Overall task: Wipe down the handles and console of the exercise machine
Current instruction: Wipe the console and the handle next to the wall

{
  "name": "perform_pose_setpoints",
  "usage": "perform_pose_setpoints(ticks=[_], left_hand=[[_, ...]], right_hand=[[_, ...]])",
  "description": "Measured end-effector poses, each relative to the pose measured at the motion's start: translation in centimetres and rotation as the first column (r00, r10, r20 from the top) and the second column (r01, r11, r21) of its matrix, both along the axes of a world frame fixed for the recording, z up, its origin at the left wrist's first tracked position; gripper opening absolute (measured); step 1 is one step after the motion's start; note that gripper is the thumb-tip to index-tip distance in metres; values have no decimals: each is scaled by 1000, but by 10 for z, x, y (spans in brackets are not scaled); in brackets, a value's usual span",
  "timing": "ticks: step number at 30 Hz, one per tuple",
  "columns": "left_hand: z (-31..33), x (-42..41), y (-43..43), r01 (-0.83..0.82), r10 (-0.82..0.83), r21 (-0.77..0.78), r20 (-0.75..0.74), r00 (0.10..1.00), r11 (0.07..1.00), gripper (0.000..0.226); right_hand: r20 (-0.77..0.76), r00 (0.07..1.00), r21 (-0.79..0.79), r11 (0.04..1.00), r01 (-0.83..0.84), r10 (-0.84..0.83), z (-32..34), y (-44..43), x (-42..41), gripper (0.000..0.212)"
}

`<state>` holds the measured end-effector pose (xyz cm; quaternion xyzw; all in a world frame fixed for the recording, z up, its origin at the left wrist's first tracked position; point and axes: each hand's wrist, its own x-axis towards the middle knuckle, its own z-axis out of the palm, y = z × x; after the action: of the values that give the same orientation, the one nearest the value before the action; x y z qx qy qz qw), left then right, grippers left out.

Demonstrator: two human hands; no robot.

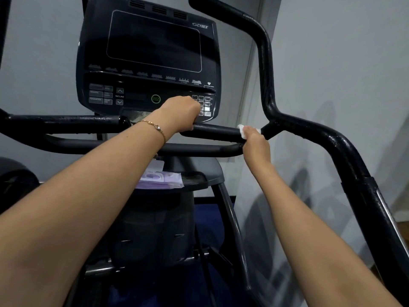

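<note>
The black console (152, 54) with a dark screen and button rows stands ahead. Below it runs a short black handle bar (218, 131). My left hand (180, 114) grips the bar's left end, just under the console's keypad. My right hand (254, 140) grips the bar's right end through a white wipe (242, 130), whose edges stick out by the fingers. A long black moving handle (265, 69) rises on the right and joins the frame near my right hand.
A purple wipes pack (163, 179) lies on the grey tray (205, 176) under the bars. A lower curved bar (110, 147) crosses beneath my left forearm. A white wall stands close on the right. Blue floor shows below.
</note>
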<state>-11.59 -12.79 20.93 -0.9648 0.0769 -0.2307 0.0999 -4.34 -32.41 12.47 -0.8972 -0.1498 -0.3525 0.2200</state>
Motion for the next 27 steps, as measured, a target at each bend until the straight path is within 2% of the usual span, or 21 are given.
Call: perform_pose_setpoints(ticks=[2,3,4,5,6,7,8,9,11,12,13,15,19,21,24,27], left_hand=[[0,-1,2,10,-10,-40,11,1000,999,4],[-1,0,4,15,-14,-76,12,1000,997,11],[-2,0,6,17,-17,-111,2,1000,994,19],[-4,0,8,19,-20,-143,-6,1000,990,24],[-5,0,9,20,-21,-156,-3,1000,988,26],[-6,-1,9,14,-14,-159,-3,1000,987,26],[-7,0,9,8,-9,-163,-1,1000,987,27],[-8,0,8,0,0,-165,-1,1000,986,27],[-11,-1,8,-11,13,-168,9,1000,986,28],[-12,-2,8,-12,14,-168,15,1000,986,28],[-13,-3,9,-12,16,-167,23,1000,986,28],[-16,-5,10,-14,20,-164,34,999,986,30],[-19,-6,13,-8,13,-170,28,1000,985,33],[-19,-6,15,-4,10,-187,28,1000,982,33],[-20,-7,14,-2,11,-211,38,999,978,33],[-23,-7,14,1,12,-247,50,999,969,34]], right_hand=[[13,998,-39,997,-66,66,-3,10,-4,60],[-3,992,-32,991,-130,130,-6,10,-5,63],[-19,979,42,979,-201,202,-9,7,-6,63],[-18,963,204,944,-261,270,-11,3,-9,58],[27,954,428,858,-282,300,-11,-1,-13,49],[86,961,655,712,-253,262,-13,-3,-16,41],[97,976,835,518,-186,195,-17,-3,-20,33],[55,983,947,302,-107,175,-22,0,-24,27],[-13,929,992,-110,58,371,-36,15,-26,25],[22,869,952,-277,133,495,-39,24,-27,25],[57,816,905,-375,201,575,-39,32,-27,29],[98,779,859,-448,247,619,-28,39,-24,41],[202,793,784,-580,220,575,2,38,-27,42],[221,762,768,-590,249,609,3,46,-34,43],[222,685,778,-549,305,694,-2,62,-47,43],[226,694,754,-574,319,683,0,58,-46,44]])
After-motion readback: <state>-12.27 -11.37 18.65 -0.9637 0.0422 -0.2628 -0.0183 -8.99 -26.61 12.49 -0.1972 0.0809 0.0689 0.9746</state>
